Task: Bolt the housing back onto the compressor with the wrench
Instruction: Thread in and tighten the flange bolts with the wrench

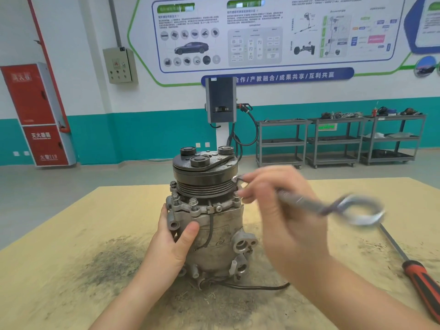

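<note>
Red cabinet (35, 113) far left, "119" legible. Grey compressor (207, 225) (grimy, upright) gripped by left hand (171, 244); blurred wrench (328, 206) held by right hand (285, 210).

Your compressor (209, 225) is dull grey cast metal, its body rough, scuffed and grimy, with a darker, matt ribbed pulley (205, 186) and black clutch plate on top. The bolts (193, 201) round the housing look like pale, lightly tarnished metal. The wrench (333, 206) you grip is bright, polished steel, blurred here. Your table (71, 222) is pale, matt wood board, smudged with dark, sooty dirt. The screwdriver (414, 270) has a smooth metal shaft and a glossy red-and-black plastic handle. A black rubbery cable (257, 287) trails out.
</note>
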